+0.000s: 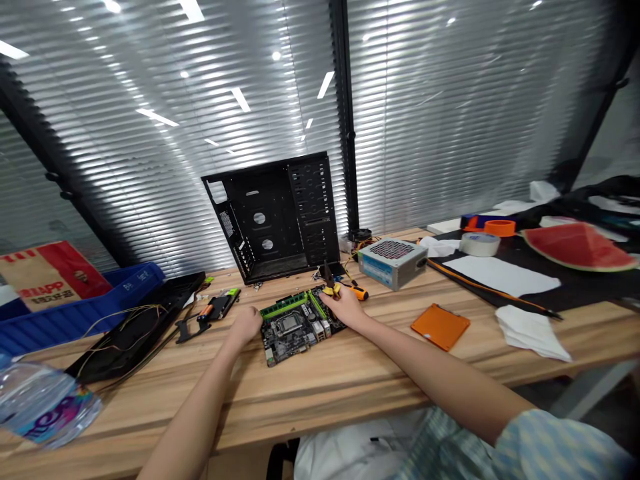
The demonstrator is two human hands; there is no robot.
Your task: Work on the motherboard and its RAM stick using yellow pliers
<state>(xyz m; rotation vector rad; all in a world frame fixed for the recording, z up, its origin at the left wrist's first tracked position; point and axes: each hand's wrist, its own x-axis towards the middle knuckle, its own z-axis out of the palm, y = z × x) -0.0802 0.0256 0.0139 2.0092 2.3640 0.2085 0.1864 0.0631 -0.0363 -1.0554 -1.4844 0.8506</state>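
A motherboard (287, 327) with green memory slots lies on the wooden table in front of me. My left hand (247, 324) is closed at its left edge, its fingertips partly hidden. At the right back corner of the board, my right hand (345, 307) is closed around yellow-handled pliers (329, 280), whose dark jaws point up and away. Just beyond this hand is an orange-and-black screwdriver (360, 293). Behind the board stands an open black computer case (273, 220), with small loose parts near its base.
A power supply (393, 260) sits right of the case. An orange drive bracket (441, 327), tissues (533, 331), a tape roll (479, 244) and a watermelon-shaped item (577, 245) lie rightward. On the left are a blue bin (100, 303), a black panel (135, 333) and a water bottle (47, 403).
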